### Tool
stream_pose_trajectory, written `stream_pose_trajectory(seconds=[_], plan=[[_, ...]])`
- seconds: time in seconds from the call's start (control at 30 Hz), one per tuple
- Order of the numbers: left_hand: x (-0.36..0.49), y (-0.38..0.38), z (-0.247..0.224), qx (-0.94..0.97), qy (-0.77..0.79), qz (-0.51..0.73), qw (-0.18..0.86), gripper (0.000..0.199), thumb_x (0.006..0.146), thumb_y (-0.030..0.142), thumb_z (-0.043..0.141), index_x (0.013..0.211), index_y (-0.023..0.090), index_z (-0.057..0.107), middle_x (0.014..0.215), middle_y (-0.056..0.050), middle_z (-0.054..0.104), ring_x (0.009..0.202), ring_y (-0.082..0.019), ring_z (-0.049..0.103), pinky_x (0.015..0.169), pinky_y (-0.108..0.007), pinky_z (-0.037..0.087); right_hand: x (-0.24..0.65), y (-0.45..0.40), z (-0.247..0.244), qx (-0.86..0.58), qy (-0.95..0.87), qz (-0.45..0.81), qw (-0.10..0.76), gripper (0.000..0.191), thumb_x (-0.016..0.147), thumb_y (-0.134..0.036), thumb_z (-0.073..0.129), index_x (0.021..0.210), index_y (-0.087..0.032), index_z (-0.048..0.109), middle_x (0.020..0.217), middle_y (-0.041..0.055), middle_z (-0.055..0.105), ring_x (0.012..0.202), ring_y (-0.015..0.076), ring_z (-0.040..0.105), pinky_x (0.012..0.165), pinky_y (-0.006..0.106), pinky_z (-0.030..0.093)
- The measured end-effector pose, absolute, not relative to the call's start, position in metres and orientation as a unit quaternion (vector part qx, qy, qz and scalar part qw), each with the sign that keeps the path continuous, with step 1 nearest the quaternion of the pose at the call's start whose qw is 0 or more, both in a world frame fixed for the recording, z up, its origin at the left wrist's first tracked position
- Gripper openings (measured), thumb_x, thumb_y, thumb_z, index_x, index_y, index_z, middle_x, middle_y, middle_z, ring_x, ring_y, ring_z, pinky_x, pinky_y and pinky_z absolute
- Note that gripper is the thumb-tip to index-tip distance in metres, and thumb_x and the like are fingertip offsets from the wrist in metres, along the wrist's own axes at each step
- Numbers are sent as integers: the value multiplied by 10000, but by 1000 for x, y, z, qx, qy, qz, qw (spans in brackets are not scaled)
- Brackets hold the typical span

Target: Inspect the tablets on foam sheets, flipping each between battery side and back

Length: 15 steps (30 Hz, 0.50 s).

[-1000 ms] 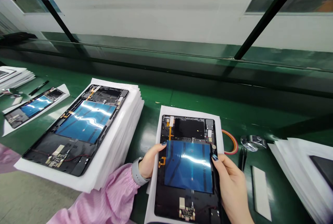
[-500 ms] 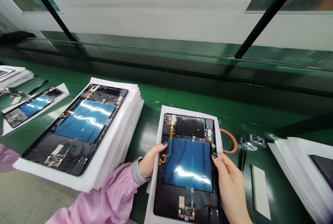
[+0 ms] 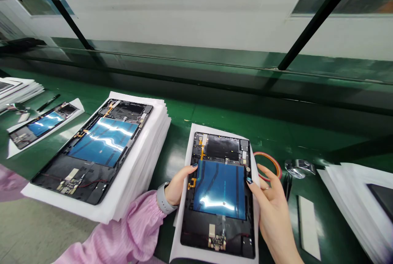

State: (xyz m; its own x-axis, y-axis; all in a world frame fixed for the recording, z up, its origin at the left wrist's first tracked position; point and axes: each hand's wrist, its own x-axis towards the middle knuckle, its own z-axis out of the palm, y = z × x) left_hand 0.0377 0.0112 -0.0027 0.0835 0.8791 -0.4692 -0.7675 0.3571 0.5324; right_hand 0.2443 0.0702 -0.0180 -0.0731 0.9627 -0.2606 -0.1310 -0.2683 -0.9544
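My left hand (image 3: 176, 188) grips the open tablet housing (image 3: 220, 190), fingers hidden underneath; my right hand (image 3: 273, 210) is half open, only the thumb on its edge.

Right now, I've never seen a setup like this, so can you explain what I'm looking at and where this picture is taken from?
This is a single view from a camera worn on a person's head, looking forward and down. No machine is involved. The left hand, with a smartwatch on the wrist and a pink sleeve behind it, holds the left edge of an opened tablet. The right hand rests its thumb on the right edge, its other fingers spread. The tablet, black with circuit parts and a shiny blue panel, lies on a white sheet. The green bench also holds another opened tablet on a thick white stack, a third opened tablet, tweezers and a coil of red-orange wire.
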Motion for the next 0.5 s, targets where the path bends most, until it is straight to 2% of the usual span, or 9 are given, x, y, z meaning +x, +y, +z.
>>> stream_pose_trajectory(seconds=[0.07, 0.17, 0.27, 0.37, 0.5], plan=[[36, 12, -4, 68, 387, 565, 726, 281, 610, 399, 743, 692, 131, 719, 781, -101, 769, 872, -298, 723, 787, -353, 560, 244, 73, -15, -508, -388, 629, 443, 664, 671, -471, 840, 1222, -287, 519, 925, 41, 731, 785, 244, 686, 732, 352, 554], [33, 12, -6, 55, 410, 563, 715, 221, 617, 365, 708, 629, 145, 680, 709, -87, 752, 838, -281, 722, 677, -307, 558, 244, 75, -12, -496, -385, 657, 418, 504, 647, -468, 856, 1045, -248, 641, 923, 64, 745, 810, 273, 699, 717, 358, 567], [30, 13, -7, 40, 423, 564, 708, 192, 593, 344, 683, 585, 155, 650, 648, -83, 732, 810, -279, 723, 637, -297, 558, 246, 75, -12, -481, -378, 690, 388, 411, 645, -496, 851, 921, -225, 713, 933, 80, 752, 826, 310, 703, 702, 387, 580], [30, 13, -6, 39, 422, 565, 708, 196, 580, 348, 677, 581, 153, 650, 619, -87, 719, 814, -294, 725, 670, -321, 573, 249, 73, -15, -475, -373, 708, 367, 413, 679, -497, 838, 978, -229, 741, 947, 77, 756, 860, 317, 700, 775, 425, 574], [32, 14, -3, 53, 408, 595, 690, 235, 638, 364, 699, 692, 135, 704, 661, -79, 734, 900, -316, 720, 816, -386, 573, 251, 71, -18, -472, -393, 696, 372, 422, 707, -468, 834, 1053, -244, 744, 989, 71, 755, 935, 306, 686, 901, 449, 529]])
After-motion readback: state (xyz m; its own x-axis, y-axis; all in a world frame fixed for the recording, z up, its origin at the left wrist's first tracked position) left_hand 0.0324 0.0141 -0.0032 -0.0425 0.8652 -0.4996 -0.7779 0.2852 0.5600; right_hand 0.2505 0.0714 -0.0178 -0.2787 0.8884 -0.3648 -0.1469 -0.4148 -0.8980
